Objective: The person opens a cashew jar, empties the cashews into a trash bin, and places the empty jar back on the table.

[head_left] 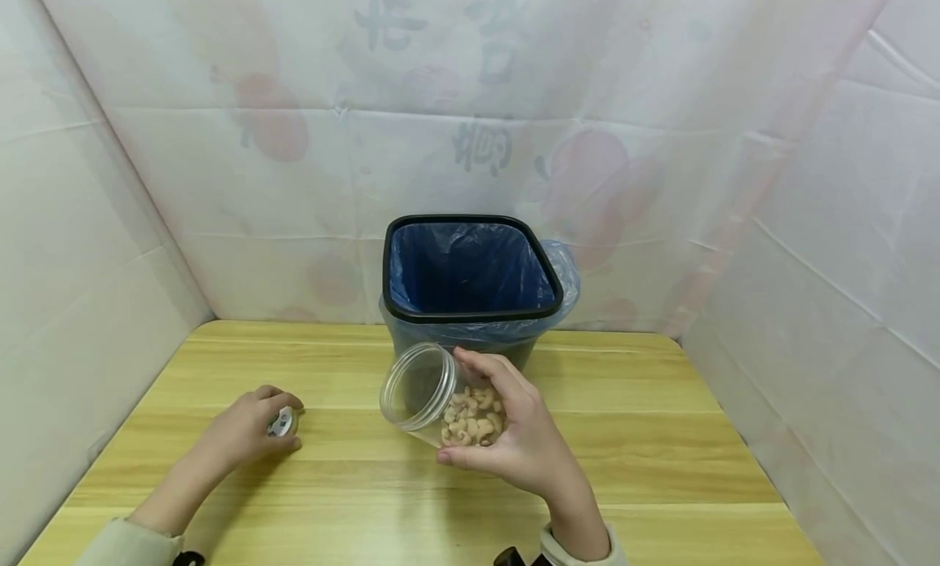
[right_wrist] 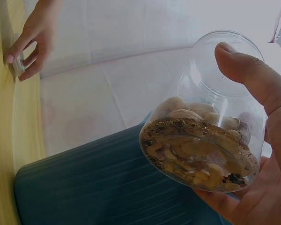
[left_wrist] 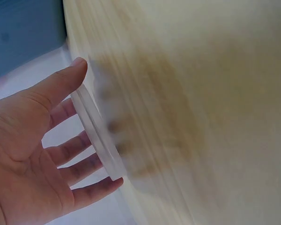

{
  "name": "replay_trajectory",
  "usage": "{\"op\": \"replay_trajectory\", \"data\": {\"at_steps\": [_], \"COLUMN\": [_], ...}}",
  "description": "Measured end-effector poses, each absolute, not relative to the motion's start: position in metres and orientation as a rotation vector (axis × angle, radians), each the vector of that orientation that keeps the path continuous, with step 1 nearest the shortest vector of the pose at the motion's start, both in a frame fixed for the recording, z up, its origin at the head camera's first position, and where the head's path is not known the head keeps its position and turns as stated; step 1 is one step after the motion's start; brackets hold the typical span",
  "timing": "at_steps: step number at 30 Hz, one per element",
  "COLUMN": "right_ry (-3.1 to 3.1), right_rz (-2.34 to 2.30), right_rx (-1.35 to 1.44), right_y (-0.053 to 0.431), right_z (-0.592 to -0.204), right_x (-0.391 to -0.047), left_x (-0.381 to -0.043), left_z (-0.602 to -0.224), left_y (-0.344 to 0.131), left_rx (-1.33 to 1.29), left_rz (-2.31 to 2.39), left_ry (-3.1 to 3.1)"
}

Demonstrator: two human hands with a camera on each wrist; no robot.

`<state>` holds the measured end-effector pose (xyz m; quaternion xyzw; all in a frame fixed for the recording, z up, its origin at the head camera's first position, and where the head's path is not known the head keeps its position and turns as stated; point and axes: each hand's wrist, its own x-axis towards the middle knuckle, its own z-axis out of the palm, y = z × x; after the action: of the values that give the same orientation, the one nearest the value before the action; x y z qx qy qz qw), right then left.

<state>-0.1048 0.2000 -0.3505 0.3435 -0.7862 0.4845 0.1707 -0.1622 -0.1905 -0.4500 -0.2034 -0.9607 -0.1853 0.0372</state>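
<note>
A clear plastic jar [head_left: 419, 395] lies tilted in my right hand [head_left: 517, 427], its uncovered mouth facing left. Cashews [head_left: 473, 415] are gathered towards the jar's base, and the right wrist view also shows dark bits and crumbs [right_wrist: 236, 179] there. Thumb and fingers grip the jar from either side. Off to the left, my left hand [head_left: 253, 427] holds a round lid [head_left: 281, 422] by its rim, low over the wooden table. In the left wrist view the clear rim of the lid [left_wrist: 96, 133] sits between thumb and fingers; whether it touches the table I cannot tell.
Behind the jar stands a blue trash bin [head_left: 470, 315] with a black rim and a bluish plastic liner [head_left: 561, 276] folded over it. The wooden table [head_left: 661, 435] is bordered by white printed cloth [head_left: 308, 183] at the back and sides.
</note>
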Motion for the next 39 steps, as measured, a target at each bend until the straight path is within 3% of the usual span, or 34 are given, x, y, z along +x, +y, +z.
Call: {"op": "replay_trajectory", "data": {"at_steps": [18,27,39], "right_ry": [-2.239,-2.224,-2.316], "right_rz": [1.396,1.491,1.308], "right_rx": [0.957,0.994,0.994], "right_y": [0.188,0.21,0.249], "right_z": [-0.324,-0.344,-0.311], "right_x": [-0.089,-0.103,-0.102], "left_x": [-0.161,-0.159,-0.158], "left_z": [-0.444,-0.375,-0.294], "left_y": [-0.183,-0.125,-0.069], "left_rx": [-0.679,-0.907,-1.085], "left_rz": [-0.481,-0.558,-0.604], "left_ry": [-2.886,-2.32,-1.825]}}
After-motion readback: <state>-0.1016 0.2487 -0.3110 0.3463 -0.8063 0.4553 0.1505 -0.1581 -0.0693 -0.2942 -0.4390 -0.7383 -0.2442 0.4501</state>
